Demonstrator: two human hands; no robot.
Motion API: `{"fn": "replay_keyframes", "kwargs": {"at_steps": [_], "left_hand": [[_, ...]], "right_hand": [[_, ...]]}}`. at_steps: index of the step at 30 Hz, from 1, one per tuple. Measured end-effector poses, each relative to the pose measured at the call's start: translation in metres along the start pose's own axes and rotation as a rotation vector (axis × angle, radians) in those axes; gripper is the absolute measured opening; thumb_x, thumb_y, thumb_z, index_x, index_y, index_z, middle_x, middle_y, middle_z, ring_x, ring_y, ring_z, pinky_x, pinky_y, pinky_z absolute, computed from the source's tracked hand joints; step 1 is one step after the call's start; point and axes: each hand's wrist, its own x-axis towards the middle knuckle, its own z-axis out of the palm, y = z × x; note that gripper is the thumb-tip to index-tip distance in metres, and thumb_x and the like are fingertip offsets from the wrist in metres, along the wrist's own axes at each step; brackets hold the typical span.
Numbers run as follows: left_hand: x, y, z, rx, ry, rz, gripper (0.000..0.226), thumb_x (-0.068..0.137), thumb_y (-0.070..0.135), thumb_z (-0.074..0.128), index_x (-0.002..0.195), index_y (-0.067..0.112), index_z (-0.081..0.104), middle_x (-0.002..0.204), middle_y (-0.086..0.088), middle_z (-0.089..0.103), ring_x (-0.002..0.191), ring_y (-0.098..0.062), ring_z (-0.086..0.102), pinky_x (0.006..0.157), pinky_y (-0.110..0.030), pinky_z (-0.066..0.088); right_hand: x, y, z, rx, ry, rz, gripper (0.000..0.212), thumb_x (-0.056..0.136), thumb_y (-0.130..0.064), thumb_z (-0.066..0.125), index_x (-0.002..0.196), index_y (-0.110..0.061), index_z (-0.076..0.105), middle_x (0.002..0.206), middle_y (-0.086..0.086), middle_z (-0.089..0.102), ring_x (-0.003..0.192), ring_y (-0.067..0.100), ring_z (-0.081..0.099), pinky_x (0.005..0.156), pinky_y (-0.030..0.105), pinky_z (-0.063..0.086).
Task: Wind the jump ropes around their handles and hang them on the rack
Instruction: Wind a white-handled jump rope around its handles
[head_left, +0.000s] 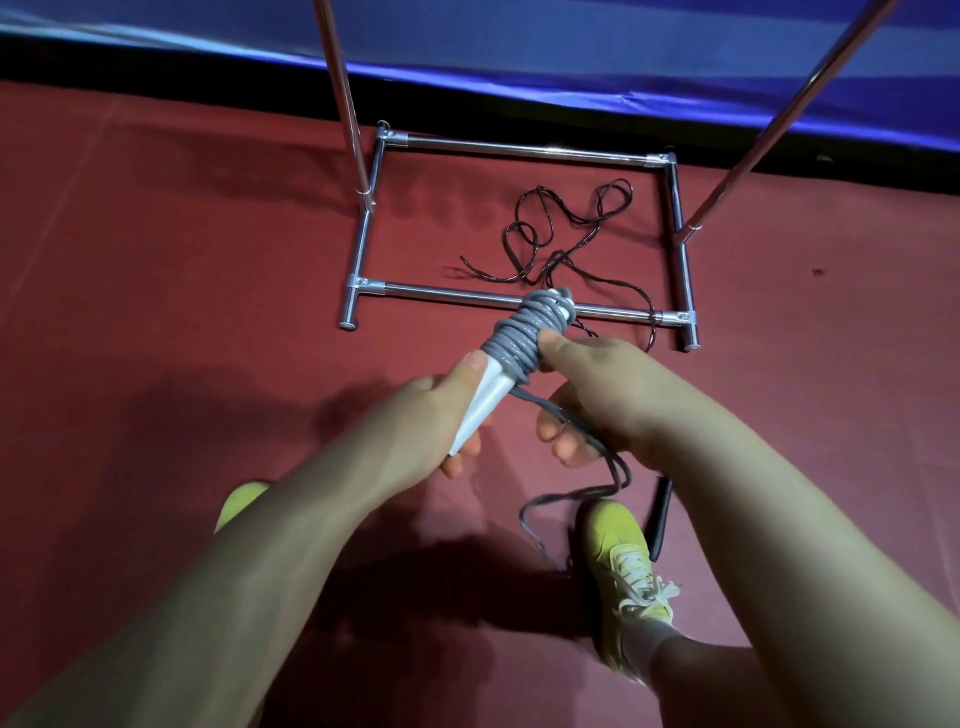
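Our left hand (447, 415) gripping white handles (485, 405) in front of the rack (519, 301), grey rope (524, 327) coiled round their top, our right hand (597, 395) pinching the coil, slack probably through its fingers, black rope (561, 234) loose inside rack base, yellow shoe (623, 561) below.

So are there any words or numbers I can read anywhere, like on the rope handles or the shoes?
No readable text: none anywhere in this view.
White handles: plain, no print showing.
Yellow shoe: no logo or lettering can be made out.
Metal rack: bare tubes, no label visible.
Black handle on the floor: too dark to tell if anything is printed on it.
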Motion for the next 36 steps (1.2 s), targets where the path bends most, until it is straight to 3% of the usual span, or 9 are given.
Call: {"fn": "replay_keyframes", "kwargs": {"at_steps": [7,12,17,19,22,24,30,33,36], "left_hand": [[-0.003,-0.001,-0.003,0.159,0.097,0.059,0.048,0.082,0.067,0.036,0.079,0.024,0.058,0.075,0.007,0.062,0.073,-0.019,0.057,0.085,-0.037,0.046],[-0.006,0.001,-0.005,0.162,0.125,0.102,0.044,0.064,0.068,0.055,0.082,0.027,0.056,0.074,0.006,0.061,0.072,-0.019,0.057,0.070,-0.036,0.045],[-0.009,0.005,-0.003,0.158,0.178,0.116,0.046,0.064,0.056,0.073,0.086,0.021,0.053,0.070,0.006,0.062,0.067,-0.015,0.056,0.060,-0.031,0.039],[-0.010,0.002,-0.001,0.164,0.167,0.139,0.050,0.062,0.065,0.067,0.082,0.022,0.052,0.068,0.010,0.058,0.067,-0.012,0.054,0.062,-0.032,0.039],[-0.012,0.004,-0.002,-0.032,0.060,0.081,0.050,0.071,0.072,0.057,0.079,0.024,0.062,0.072,0.014,0.063,0.072,-0.013,0.061,0.078,-0.039,0.050],[-0.014,0.011,-0.004,-0.290,-0.107,-0.058,0.060,0.064,0.075,0.044,0.087,0.026,0.069,0.089,0.000,0.073,0.086,-0.027,0.069,0.086,-0.046,0.051],[-0.021,0.013,-0.004,-0.752,-0.742,-0.235,0.086,0.072,0.076,0.033,0.090,0.001,0.072,0.076,-0.015,0.067,0.061,-0.026,0.064,0.065,-0.038,0.051],[-0.020,0.014,-0.005,-0.741,-0.747,-0.233,0.084,0.074,0.074,0.030,0.083,0.004,0.074,0.060,-0.002,0.053,0.039,-0.010,0.036,0.046,-0.022,0.035],[-0.016,0.017,-0.009,-0.629,-0.575,-0.227,0.083,0.077,0.073,0.025,0.071,0.004,0.071,0.052,-0.003,0.044,0.038,-0.008,0.018,0.043,-0.020,0.019]], "right_hand": [[-0.001,-0.006,0.004,0.048,0.011,-0.048,0.028,0.101,-0.043,0.032,0.097,-0.022,0.050,0.054,0.007,0.065,0.038,0.018,0.052,0.054,0.028,0.049],[-0.005,-0.007,0.004,0.033,-0.002,-0.138,0.041,0.088,-0.063,0.043,0.088,-0.025,0.061,0.064,0.009,0.067,0.046,0.019,0.054,0.059,0.029,0.049],[0.002,-0.003,0.007,0.020,0.015,-0.221,0.037,0.088,-0.047,0.057,0.082,-0.012,0.068,0.084,0.029,0.065,0.058,0.027,0.056,0.057,0.033,0.045],[0.003,-0.003,0.007,0.023,0.045,-0.265,0.033,0.087,-0.039,0.057,0.080,-0.008,0.066,0.072,0.024,0.062,0.055,0.023,0.055,0.051,0.030,0.044],[0.004,-0.004,0.005,-0.001,0.133,-0.352,0.029,0.077,-0.038,0.053,0.076,-0.010,0.059,0.059,0.012,0.053,0.049,0.021,0.048,0.044,0.028,0.039],[0.003,-0.004,0.003,0.024,0.184,-0.405,0.020,0.074,-0.037,0.050,0.072,-0.017,0.052,0.060,0.008,0.047,0.052,0.019,0.043,0.045,0.028,0.036],[-0.005,-0.005,0.003,0.222,0.089,-0.523,0.015,0.073,-0.027,0.047,0.085,-0.018,0.045,0.066,0.000,0.045,0.058,0.012,0.043,0.048,0.017,0.037],[-0.006,-0.006,0.003,0.260,0.046,-0.537,0.007,0.076,-0.026,0.045,0.081,-0.020,0.044,0.059,-0.013,0.049,0.052,0.003,0.049,0.047,0.015,0.041],[-0.002,-0.002,0.002,0.148,0.000,-0.511,0.017,0.082,-0.037,0.048,0.084,-0.020,0.048,0.068,0.002,0.051,0.060,0.016,0.050,0.055,0.029,0.042]]}}
